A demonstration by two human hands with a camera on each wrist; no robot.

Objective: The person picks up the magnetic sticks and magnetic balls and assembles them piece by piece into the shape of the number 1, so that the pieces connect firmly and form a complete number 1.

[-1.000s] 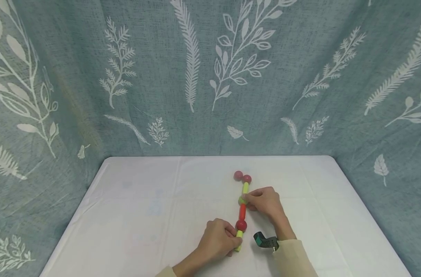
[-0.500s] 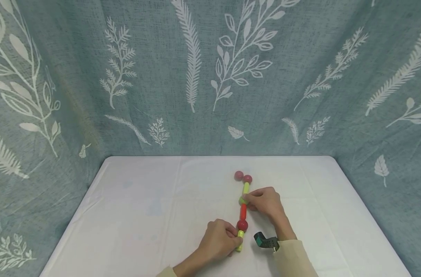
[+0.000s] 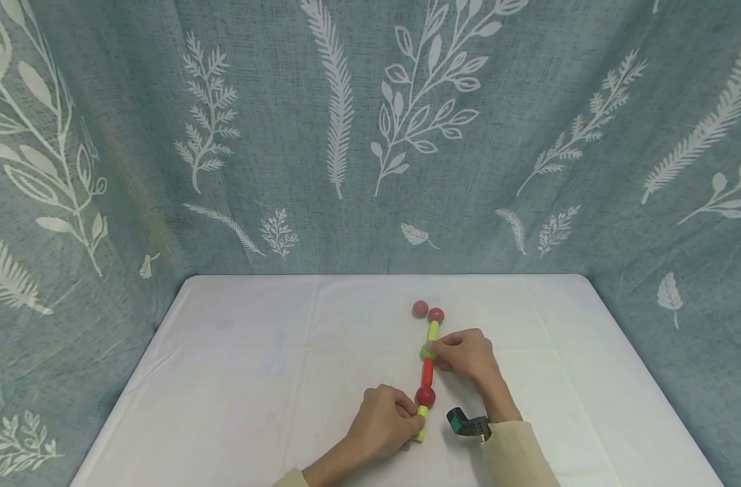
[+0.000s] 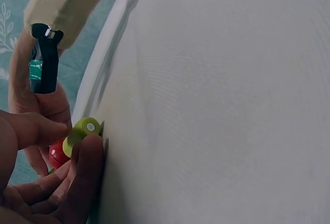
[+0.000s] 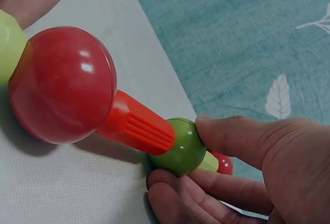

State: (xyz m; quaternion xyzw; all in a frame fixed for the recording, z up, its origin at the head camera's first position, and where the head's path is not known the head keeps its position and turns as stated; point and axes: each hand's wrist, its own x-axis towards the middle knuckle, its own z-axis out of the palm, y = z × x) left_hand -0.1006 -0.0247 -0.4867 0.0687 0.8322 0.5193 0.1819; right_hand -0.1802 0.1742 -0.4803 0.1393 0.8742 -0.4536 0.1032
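A chain of rods and balls runs away from the person on the table. My left hand (image 3: 382, 421) pinches the near yellow-green rod (image 4: 82, 127), whose round end with a pale dot faces the left wrist camera. Beyond that rod comes a large red ball (image 5: 64, 84), then a ridged orange-red rod (image 5: 139, 123). My right hand (image 3: 467, 353) grips the green ball (image 5: 183, 146) between thumb and fingers. A second yellow-green rod (image 3: 433, 331) leads on from it to a red ball (image 3: 435, 315) at the far end.
A loose-looking red ball (image 3: 420, 309) lies right beside the chain's far end. The white-covered table (image 3: 236, 379) reaches back to a teal leaf-print curtain (image 3: 358, 135). A dark wrist camera (image 3: 467, 423) juts from the right sleeve.
Both hands keep their grips in nearly the same places. The near part of the chain shifts only very slightly from side to side.
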